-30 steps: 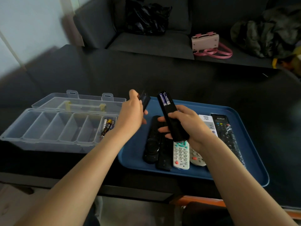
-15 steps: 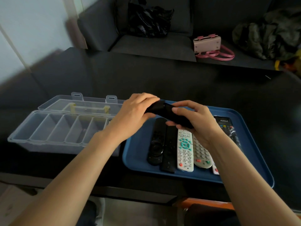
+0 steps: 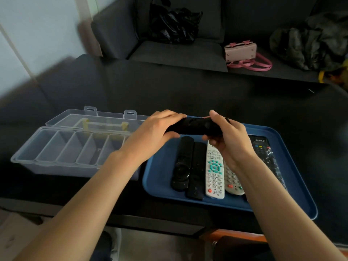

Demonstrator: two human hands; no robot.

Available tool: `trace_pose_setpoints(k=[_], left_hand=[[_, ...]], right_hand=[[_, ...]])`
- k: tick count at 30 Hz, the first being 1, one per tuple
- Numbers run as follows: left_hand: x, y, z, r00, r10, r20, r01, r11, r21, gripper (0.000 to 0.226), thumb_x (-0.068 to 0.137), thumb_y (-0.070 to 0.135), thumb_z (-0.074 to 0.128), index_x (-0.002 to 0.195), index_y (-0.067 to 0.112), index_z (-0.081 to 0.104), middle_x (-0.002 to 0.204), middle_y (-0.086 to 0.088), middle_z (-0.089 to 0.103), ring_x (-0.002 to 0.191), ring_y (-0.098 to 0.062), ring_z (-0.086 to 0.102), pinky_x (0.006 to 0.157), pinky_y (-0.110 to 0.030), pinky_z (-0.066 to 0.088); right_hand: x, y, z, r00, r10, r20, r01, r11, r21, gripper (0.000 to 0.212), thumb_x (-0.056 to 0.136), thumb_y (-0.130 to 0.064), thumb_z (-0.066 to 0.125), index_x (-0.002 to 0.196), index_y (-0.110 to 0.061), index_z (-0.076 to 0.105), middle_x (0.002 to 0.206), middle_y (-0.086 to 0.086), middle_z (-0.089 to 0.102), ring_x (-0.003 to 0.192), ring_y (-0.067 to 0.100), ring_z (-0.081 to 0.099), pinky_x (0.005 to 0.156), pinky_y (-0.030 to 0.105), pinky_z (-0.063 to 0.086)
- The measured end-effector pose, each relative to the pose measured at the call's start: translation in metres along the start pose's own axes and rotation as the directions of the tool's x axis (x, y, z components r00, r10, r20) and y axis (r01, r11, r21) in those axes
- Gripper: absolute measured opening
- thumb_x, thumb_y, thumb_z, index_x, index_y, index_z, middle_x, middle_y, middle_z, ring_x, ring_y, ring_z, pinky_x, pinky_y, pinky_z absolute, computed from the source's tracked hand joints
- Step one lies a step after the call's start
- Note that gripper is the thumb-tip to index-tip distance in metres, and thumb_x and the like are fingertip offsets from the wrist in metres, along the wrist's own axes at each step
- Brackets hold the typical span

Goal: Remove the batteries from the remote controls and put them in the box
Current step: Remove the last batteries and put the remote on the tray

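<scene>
Within the last second you turned the black remote point(image 3: 195, 126) from upright, batteries showing, to level above the blue tray point(image 3: 160, 172). Your left hand point(image 3: 156, 132) and right hand point(image 3: 228, 136) each gripped one end. The batteries were hidden, so none had reached the clear box point(image 3: 62, 147); probably the cover was going back on.

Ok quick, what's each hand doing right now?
Left hand: grips one end of the black remote.
Right hand: grips the other end of the same remote.
</scene>
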State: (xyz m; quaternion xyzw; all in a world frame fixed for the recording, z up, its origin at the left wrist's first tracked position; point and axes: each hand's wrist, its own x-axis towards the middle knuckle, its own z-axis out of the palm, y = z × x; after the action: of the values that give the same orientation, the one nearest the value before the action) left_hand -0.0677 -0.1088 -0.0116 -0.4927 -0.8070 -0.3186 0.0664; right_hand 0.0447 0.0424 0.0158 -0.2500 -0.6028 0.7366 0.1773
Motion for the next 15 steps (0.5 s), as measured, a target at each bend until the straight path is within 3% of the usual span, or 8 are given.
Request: trace_pose_setpoints(k=[11,15], left_hand=[[-0.002,-0.005,-0.008,0.998,-0.037,0.049,0.038,0.999,-0.025,0.052,0.080,0.018,0.069,0.130,0.019,0.053,0.111,0.003,0.058,0.102,-0.012,0.050,0.089,-0.020,0.033],[-0.002,-0.002,-0.006,0.999,-0.041,0.025,0.041,0.999,0.017,0.052,0.081,0.021,0.068,0.131,0.021,0.052,0.106,0.002,0.054,0.100,-0.014,0.049,0.086,-0.021,0.034]], right_hand=[[0.002,0.005,0.013,0.994,0.025,-0.104,-0.015,0.996,0.093,0.026,0.087,-0.029,0.066,0.078,-0.006,0.057,0.067,0.005,0.060,0.050,0.016,0.052,0.047,0.021,0.043],[0.001,0.005,0.015,0.998,0.018,-0.062,-0.007,0.987,0.163,0.023,0.084,-0.027,0.069,0.076,-0.008,0.058,0.066,0.005,0.059,0.052,0.012,0.050,0.050,0.018,0.045]])
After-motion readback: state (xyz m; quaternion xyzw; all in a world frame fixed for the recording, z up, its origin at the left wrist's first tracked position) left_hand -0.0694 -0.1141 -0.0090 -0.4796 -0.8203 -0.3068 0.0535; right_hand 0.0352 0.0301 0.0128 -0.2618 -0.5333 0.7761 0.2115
